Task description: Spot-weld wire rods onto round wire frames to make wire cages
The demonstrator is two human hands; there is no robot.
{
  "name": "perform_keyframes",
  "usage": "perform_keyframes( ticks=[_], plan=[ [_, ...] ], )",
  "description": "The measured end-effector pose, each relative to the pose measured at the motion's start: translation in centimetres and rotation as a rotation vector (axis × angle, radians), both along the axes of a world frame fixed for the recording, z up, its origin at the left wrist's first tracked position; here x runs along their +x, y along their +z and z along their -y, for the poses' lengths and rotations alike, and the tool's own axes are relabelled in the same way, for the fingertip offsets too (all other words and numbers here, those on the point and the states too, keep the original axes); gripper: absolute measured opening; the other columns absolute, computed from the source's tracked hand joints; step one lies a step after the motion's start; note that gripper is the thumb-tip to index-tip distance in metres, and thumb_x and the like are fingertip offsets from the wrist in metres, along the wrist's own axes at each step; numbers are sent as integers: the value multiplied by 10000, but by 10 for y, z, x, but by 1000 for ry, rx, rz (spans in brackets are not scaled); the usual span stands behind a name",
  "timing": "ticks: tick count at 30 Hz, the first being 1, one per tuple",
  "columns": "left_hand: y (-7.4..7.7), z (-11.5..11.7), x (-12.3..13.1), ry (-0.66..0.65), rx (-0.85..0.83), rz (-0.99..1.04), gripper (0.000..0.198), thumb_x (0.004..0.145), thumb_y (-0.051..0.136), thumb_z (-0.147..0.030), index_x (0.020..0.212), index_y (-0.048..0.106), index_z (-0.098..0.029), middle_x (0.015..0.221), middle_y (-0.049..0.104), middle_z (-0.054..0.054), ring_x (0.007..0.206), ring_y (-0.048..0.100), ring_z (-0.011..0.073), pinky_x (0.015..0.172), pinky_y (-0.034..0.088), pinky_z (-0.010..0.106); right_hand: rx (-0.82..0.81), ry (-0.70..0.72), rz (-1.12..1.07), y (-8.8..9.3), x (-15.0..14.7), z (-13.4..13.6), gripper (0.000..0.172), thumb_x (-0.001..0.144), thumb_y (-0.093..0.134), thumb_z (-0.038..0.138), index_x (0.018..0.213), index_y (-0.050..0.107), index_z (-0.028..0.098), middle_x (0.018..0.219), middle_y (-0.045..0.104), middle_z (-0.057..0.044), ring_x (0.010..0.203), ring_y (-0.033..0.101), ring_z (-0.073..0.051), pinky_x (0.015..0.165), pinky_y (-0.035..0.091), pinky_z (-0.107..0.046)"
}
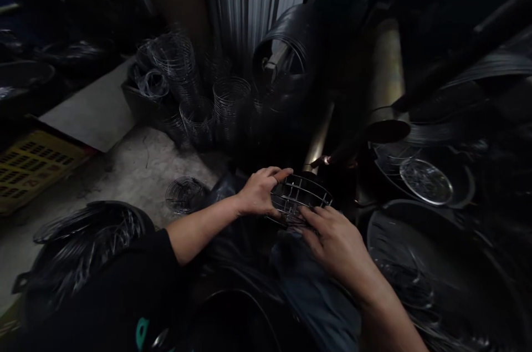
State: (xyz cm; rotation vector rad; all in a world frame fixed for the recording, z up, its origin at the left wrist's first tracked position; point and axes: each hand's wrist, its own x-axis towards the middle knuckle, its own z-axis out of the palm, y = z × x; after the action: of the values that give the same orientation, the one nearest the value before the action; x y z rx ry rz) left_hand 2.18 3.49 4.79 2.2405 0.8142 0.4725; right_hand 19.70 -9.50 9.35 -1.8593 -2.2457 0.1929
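My left hand (260, 192) grips the wire guard's (300, 199) left rim, fingers curled over it. My right hand (334, 241) presses spread fingers flat on its near edge. Best kept level and steady, I judge.

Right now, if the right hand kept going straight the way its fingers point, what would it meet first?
The right hand points up and left, fingers already on the wire grill. Going on, it would slide across the grill and probably meet the left hand gripping the far edge, though depth is hard to judge.
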Motion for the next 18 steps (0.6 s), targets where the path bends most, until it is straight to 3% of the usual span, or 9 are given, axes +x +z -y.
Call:
perform_keyframes(
  ticks=[9,13,18],
  plan=[
    [8,1,-4,-89,67,18,1036,504,820,-517,1406,371,-278,1332,460,117,1215,441,327,1036,344,506,-33,29,122,3,-9,3,263,825,587,159,1069,683,159,852,689,-59,848,571,-240,695,371,-349],
    [12,3,-2,-28,-17,46,1068,454,855,-433,1398,381,-281,1324,461,103,1202,446,327,1038,352,507,127,-31,149,-4,-12,10,278,854,529,136,1096,665,117,849,688,-78,829,550,-244,710,338,-367],
    [12,3,2,8,-95,108,1084,422,865,-360,1394,395,-263,1291,462,92,1171,475,303,1023,403,451,316,17,-47,-12,-1,10,219,902,502,155,1034,677,149,765,674,-48,780,544,-199,720,355,-341]
  ],
)
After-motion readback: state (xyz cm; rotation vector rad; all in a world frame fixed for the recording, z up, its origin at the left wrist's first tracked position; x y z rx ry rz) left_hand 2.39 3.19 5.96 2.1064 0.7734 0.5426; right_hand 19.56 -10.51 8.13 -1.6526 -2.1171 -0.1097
